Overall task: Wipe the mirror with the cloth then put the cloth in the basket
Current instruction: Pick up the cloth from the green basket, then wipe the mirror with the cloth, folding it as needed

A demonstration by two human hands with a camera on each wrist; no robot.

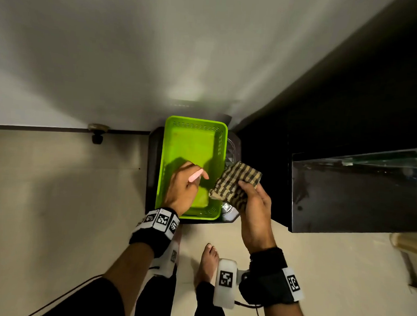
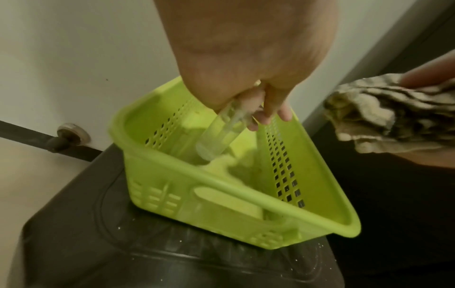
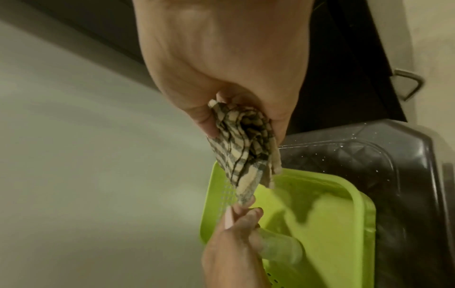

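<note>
The left wrist view alone shows that the left hand [image 2: 246, 64] grips a clear spray bottle [image 2: 219, 134], its base angled down inside the green basket [image 2: 246, 212]; the head view shows only the pink top. The basket sits on a dark plastic stool [image 1: 152, 165] on the pale floor [image 1: 57, 199] against a white wall [image 1: 112, 46]. At the basket's 3 o'clock rim, the right hand [image 1: 256, 212] clutches the bunched checked cloth [image 1: 237, 183], fingers curled round it.
</note>
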